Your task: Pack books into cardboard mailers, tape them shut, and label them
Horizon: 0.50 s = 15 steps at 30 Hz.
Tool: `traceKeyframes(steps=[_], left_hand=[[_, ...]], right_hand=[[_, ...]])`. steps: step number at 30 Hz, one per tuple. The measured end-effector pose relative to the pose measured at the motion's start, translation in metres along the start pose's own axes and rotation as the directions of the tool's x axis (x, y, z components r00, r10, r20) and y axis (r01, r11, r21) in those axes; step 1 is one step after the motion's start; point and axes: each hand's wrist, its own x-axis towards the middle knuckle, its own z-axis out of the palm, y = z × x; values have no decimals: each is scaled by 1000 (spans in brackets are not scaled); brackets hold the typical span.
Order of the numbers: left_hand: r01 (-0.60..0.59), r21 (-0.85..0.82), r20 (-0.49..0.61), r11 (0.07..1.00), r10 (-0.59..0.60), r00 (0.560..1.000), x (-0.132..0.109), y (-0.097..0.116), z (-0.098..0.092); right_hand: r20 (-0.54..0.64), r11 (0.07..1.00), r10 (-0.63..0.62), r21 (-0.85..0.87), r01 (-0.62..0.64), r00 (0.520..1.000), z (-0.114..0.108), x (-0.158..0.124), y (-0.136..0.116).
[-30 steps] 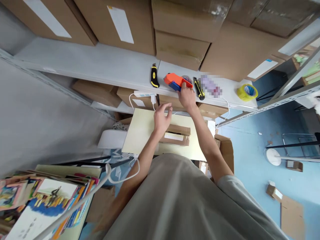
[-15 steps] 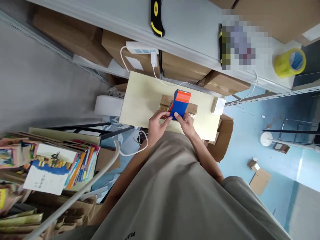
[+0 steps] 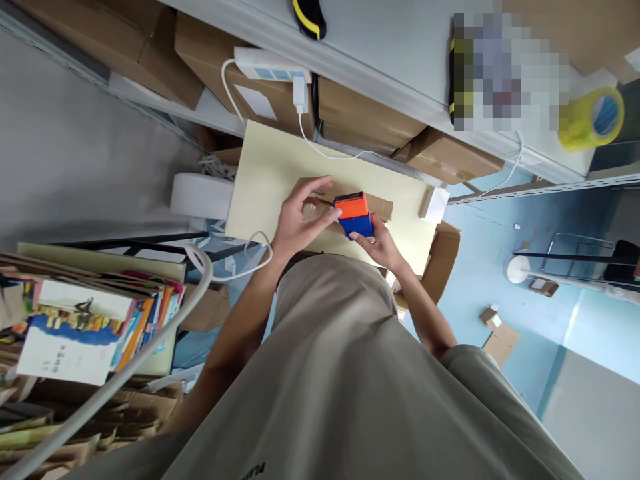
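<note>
An orange and blue tape dispenser sits over a small cardboard box on a pale yellow table. My right hand grips the dispenser from below. My left hand is beside it on the left, thumb and forefinger pinched on the clear tape end at the dispenser's mouth, the other fingers spread above the box.
A grey shelf above holds a black and yellow knife, a yellow tape roll and a power strip with a white cable. Cardboard boxes fill the shelves. Books are stacked at left. A white roll lies beside the table.
My right hand took the dispenser from the shelf and brought it down onto the box on the table. My left hand moved in and now pinches the tape end.
</note>
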Motion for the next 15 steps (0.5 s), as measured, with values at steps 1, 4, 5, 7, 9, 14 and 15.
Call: traceKeyframes(steps=[1, 4, 5, 7, 9, 14, 15], left_hand=[[-24, 30, 16, 999, 23, 1000, 2, 5, -2], [-86, 105, 59, 991, 80, 995, 3, 19, -8], [-104, 120, 70, 987, 96, 993, 2, 22, -9], [-138, 132, 89, 982, 127, 988, -1, 27, -10], [-168, 139, 100, 976, 155, 983, -5, 30, -10], [-176, 196, 92, 965, 160, 983, -12, 32, -11], [-167, 203, 98, 965, 149, 984, -12, 31, -11]], right_hand=[[-5, 1000, -6, -22, 5, 1000, -3, -1, 1], [-5, 995, 0, -104, -1, 1000, -10, -5, 2], [0, 992, 2, -129, -2, 1000, -12, -6, 2], [13, 984, -5, -178, 7, 1000, -15, -8, 3], [27, 974, -23, -225, 28, 999, -18, -9, 3], [51, 948, -68, -307, 80, 996, -22, -10, 0], [56, 944, -74, -319, 88, 996, -22, -10, 0]])
